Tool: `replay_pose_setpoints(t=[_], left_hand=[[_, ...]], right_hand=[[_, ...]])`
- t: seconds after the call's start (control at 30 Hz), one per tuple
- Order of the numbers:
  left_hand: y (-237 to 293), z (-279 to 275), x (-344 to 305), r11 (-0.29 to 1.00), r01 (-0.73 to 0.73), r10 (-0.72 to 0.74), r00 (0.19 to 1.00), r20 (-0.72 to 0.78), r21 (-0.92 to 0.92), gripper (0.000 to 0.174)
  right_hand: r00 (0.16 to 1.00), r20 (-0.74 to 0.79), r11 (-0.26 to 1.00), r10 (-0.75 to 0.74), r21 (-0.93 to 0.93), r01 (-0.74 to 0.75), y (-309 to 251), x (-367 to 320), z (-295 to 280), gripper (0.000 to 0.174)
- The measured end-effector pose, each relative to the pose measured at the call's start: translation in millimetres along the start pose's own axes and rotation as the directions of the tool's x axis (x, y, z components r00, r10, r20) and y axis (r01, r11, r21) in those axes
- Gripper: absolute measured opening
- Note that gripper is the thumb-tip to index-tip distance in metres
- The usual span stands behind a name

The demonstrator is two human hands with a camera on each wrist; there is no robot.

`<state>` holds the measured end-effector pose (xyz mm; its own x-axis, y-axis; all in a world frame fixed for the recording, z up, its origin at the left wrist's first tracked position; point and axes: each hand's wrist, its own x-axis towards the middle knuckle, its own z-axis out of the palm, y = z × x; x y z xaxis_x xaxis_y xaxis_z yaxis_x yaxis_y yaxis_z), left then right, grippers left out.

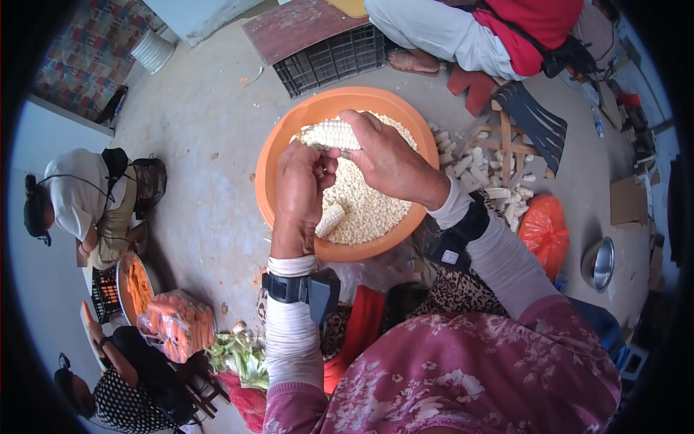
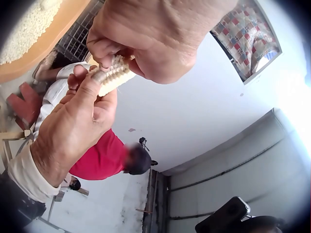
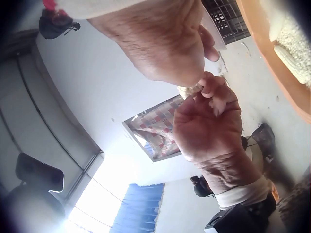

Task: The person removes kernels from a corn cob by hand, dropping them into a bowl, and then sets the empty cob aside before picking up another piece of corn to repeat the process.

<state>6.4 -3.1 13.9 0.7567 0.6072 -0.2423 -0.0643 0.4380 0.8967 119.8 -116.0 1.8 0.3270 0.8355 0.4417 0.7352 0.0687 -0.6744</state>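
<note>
Over the orange basin [image 1: 347, 253], both hands hold a pale corn cob [image 1: 329, 135] crosswise. The left hand [image 1: 296, 188] has its fingers curled at the cob's left end and underside. Across the right end lie the fingers and thumb of the right hand [image 1: 390, 159]. In the left wrist view the cob [image 2: 115, 81] shows rough rows between the left hand [image 2: 155, 39] and right hand [image 2: 73, 121]. The right wrist view shows little of the cob [image 3: 188, 91]. Loose kernels [image 1: 372, 206] fill the basin, and another cob [image 1: 330, 219] lies on them.
Bare cobs [image 1: 477, 170] lie right of the basin, by a wooden frame [image 1: 506, 145] and a red bag [image 1: 544, 228]. Beyond the basin stands a black crate [image 1: 329, 61]. A person in red [image 1: 531, 36] sits at the top; two others are at left near bagged carrots [image 1: 177, 325].
</note>
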Motion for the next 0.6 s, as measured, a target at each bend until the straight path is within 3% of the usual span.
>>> replay_pose_setpoints(t=[0.47,0.6], left_hand=[[1.1,1.4,-4.1,1.0,-0.005,0.006,1.0,-0.02,0.025,0.008],[-6.6,1.7,0.1,0.999,-0.035,0.037,0.994,-0.098,0.02,0.015]], right_hand=[[0.999,-0.009,0.999,-0.047,-0.002,0.047,-0.6,1.4,2.5,0.037],[0.997,0.042,0.996,0.07,0.057,-0.073,-2.1,1.4,1.9,0.042]])
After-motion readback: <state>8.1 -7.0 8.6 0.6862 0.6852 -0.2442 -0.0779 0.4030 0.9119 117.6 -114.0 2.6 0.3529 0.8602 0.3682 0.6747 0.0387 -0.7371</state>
